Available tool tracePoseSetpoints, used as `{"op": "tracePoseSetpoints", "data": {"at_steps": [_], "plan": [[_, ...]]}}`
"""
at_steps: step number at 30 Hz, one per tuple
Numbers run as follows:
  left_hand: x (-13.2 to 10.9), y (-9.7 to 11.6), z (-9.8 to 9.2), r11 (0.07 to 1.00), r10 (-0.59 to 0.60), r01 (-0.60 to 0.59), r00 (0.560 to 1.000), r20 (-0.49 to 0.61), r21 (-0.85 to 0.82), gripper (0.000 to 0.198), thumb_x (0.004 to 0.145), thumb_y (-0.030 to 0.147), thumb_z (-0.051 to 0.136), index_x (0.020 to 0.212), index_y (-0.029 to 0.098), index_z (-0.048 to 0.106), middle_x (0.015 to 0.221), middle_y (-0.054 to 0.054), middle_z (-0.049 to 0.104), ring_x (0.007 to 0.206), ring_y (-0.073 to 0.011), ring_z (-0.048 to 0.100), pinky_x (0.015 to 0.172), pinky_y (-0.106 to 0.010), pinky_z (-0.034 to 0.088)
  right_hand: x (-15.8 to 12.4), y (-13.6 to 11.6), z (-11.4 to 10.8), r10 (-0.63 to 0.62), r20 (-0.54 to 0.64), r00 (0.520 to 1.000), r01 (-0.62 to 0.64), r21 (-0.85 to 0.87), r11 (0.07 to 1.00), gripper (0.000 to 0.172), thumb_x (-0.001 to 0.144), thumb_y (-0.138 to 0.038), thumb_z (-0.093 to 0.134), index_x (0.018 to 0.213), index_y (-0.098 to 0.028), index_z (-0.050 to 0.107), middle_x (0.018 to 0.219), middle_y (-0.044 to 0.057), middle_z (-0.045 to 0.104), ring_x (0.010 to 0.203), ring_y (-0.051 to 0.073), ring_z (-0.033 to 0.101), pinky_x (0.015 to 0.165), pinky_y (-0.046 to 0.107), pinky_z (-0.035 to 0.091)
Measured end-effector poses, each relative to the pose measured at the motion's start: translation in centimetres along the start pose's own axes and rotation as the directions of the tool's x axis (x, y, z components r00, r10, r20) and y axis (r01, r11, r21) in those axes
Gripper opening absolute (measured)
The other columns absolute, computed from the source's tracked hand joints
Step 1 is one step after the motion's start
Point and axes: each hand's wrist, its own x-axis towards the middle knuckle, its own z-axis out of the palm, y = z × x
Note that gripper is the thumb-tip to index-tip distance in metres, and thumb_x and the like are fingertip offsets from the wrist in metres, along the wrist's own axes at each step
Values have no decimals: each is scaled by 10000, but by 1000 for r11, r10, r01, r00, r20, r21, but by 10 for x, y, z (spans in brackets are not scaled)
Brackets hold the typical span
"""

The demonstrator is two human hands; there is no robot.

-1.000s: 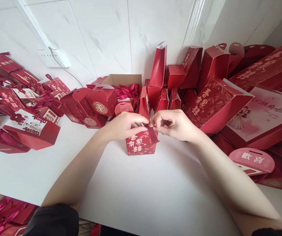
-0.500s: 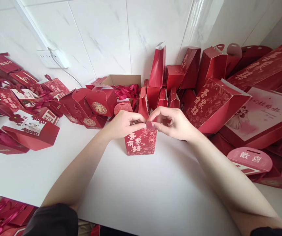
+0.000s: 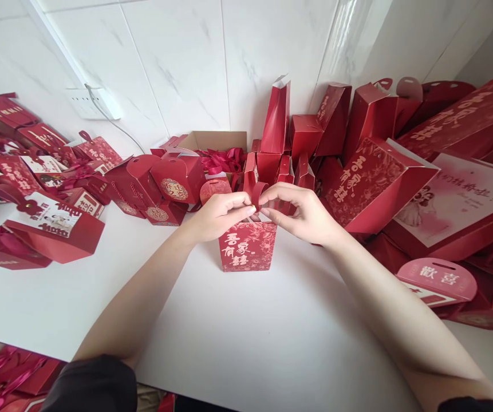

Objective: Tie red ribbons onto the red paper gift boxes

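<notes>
A small red gift box (image 3: 247,247) with white Chinese characters stands upright on the white table (image 3: 237,332) in front of me. Above its open top, a red ribbon (image 3: 258,192) curls into a loop between my hands. My left hand (image 3: 218,214) pinches the ribbon's left side with thumb and forefinger. My right hand (image 3: 300,213) pinches the right side, its other fingers curled. Both hands hover right over the box's top edge.
Many red gift boxes and bags crowd the table: a pile at the left (image 3: 52,223), a cardboard box of ribbons (image 3: 218,150) at the back, upright bags (image 3: 278,117) by the tiled wall, large flat bags (image 3: 456,194) on the right. A wall socket (image 3: 94,103) with cable sits at back left.
The ribbon end that hung down over the box's front has been lifted and curled into a loop above the box. Both hands rose slightly; the box stayed in place.
</notes>
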Motion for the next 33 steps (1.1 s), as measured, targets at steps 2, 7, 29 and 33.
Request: {"op": "tracePoseSetpoints", "data": {"at_steps": [2, 7, 29, 33], "plan": [[0, 0, 0, 1000, -1, 1, 1000, 14, -31, 224, 949, 358, 526, 907, 155, 610, 931, -59, 700, 952, -183, 681, 861, -319, 522, 0, -1, 0, 3, -9, 1000, -4, -15, 1000, 122, 868, -146, 620, 971, -199, 659, 962, 44, 668, 844, 181, 625, 747, 320, 501], [-1, 4, 5, 992, -7, 14, 998, -58, 126, 239, 954, 352, 491, 834, 171, 590, 828, -19, 654, 809, -151, 639, 730, -274, 485, -2, -2, 7, -42, -83, 996, 27, -178, 984, 98, 884, -151, 567, 927, -204, 637, 937, 48, 680, 824, 191, 633, 726, 326, 499], [-3, 9, 21, 893, 68, 49, 968, -242, 447, 235, 904, 243, 441, 678, 179, 429, 591, 40, 342, 530, -89, 322, 506, -250, 221, -7, -4, 27, -32, -181, 983, -29, -328, 944, 82, 907, -169, 547, 936, -197, 618, 926, 60, 675, 757, 190, 638, 698, 335, 522], [-4, 12, 23, 846, 96, 62, 959, -267, 529, 264, 899, 254, 462, 656, 188, 382, 546, 45, 367, 501, -90, 323, 501, -255, 214, -7, -2, 27, 2, -183, 983, -51, -262, 964, 71, 879, -169, 572, 920, -197, 624, 910, 55, 672, 756, 187, 642, 689, 330, 532]]}}
